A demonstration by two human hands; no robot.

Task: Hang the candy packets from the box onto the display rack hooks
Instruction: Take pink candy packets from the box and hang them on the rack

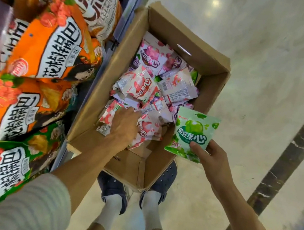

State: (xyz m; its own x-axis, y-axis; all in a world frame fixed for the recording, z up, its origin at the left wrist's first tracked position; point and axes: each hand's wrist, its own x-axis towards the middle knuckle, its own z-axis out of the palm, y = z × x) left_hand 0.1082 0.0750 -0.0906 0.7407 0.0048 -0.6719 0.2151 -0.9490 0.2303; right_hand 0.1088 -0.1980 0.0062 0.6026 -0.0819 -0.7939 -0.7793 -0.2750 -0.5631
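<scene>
Head: green packet (192,134) upright, lengthwise vertical

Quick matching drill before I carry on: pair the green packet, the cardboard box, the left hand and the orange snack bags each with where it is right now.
1 green packet
2 cardboard box
3 left hand
4 orange snack bags

A on the shelf at left
B reaching among the pink packets
C on the floor by the feet
D held by the right hand

Pairs: 1-D, 2-C, 3-B, 4-A
</scene>
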